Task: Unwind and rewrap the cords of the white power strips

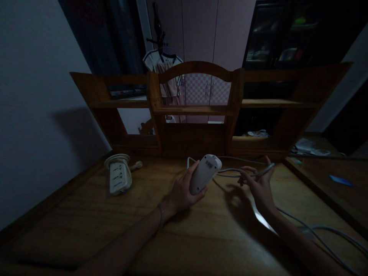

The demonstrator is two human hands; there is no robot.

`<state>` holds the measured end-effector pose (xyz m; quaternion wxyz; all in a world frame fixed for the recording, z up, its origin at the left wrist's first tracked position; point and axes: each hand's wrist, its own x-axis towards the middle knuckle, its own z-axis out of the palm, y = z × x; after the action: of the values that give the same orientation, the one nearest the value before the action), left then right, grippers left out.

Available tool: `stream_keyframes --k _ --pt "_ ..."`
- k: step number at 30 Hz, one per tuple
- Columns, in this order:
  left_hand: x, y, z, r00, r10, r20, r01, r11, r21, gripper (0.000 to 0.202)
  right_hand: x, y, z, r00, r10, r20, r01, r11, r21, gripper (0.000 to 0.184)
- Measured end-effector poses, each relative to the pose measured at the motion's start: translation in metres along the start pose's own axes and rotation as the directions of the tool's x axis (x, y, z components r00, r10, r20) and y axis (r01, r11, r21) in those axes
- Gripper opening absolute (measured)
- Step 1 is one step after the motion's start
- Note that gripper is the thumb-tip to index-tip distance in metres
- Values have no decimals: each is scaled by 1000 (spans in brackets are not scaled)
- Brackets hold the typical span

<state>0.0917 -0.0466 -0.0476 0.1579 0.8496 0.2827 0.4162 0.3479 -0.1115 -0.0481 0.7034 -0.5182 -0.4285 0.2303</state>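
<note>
Hands apart over a wooden desk [189, 245] — left hand [181, 193] gripping a white oblong device [204, 174], right hand [261, 188] fingering a grey cord [269, 167] — with a power strip [117, 178] left of both.

Your one view looks from your head, forward and down across the tabletop [186, 241]; your left fingers [200, 195] and right fingers [248, 179] are close, just below centre. The shelf [195, 110] faces you squarely beyond them, the wardrobe [198, 34] farther off
</note>
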Motion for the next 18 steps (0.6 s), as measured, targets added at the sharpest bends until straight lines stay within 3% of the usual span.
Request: stream_keyframes --k 4,6,8,10,12,14,15,16,18 --pt "0 0 0 1000 -7 -12 7 1000 15 83 6 14 -5 991 134 -20 -134 991 -6 54" --pt "0 1 -1 1000 2 -21 -1 1000 18 83 8 19 -9 979 204 -5 -204 974 -98 40" --pt "0 2 -1 999 17 -28 -16 1000 14 82 12 20 -16 960 263 94 -231 937 -262 36" --pt "0 3 -2 999 20 -36 -20 1000 7 80 17 16 -26 910 310 274 -160 875 -456 36" --pt "0 4 -2 999 14 -38 -14 1000 0 80 23 3 -36 842 341 418 -1 776 -630 37" --pt "0 4 -3 999 7 -35 -8 1000 -7 79 25 -19 -44 823 391 413 96 621 -778 47" --pt "-1 4 -3 1000 3 -31 -3 1000 -8 79 22 -34 -46 839 383 388 120 565 -817 52" --pt "-1 3 -4 1000 -1 -28 1 1000 -6 79 17 -51 -45 842 353 409 172 543 -822 51" --pt "-1 3 -5 1000 -9 -28 9 1000 3 80 -3 -85 -40 872 76 484 365 558 -745 37"
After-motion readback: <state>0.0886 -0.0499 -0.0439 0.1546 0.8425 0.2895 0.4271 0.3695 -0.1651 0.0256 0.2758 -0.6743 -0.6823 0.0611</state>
